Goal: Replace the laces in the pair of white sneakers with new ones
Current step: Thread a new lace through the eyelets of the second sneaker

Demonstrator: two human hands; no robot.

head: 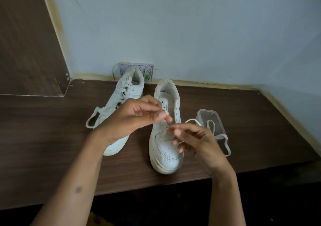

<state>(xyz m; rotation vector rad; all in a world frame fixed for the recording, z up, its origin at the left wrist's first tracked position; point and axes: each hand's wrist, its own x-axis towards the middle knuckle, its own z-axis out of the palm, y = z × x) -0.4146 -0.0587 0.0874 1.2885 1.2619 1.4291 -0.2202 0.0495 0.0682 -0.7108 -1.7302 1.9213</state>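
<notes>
Head view, the only one: two white sneakers sit on the brown table, toes toward the person. The left sneaker [121, 107] is laced up, with a loop trailing off its side. The right sneaker [165, 138] has bare upper eyelets and is the one being worked on.

Left hand [137, 116] pinches one end of the white lace [224, 142] between thumb and fingertips, just above the tongue. Right hand [196, 138] pinches another bit of lace near the lowest eyelets, fingers curled round it. The rest of the lace loops off to the right, over and beside a clear plastic container [212, 121].

Looks like the first crossing at the toe end is getting started. My tips: even up both ends before going higher, keep the lace flat and untwisted, and hold right near the tip so it pokes through cleanly. Watch that the trailing loop doesn't drag the container along when pulling slack. Can't tell whether the tip is already through an eyelet, since the fingers cover it.
</notes>
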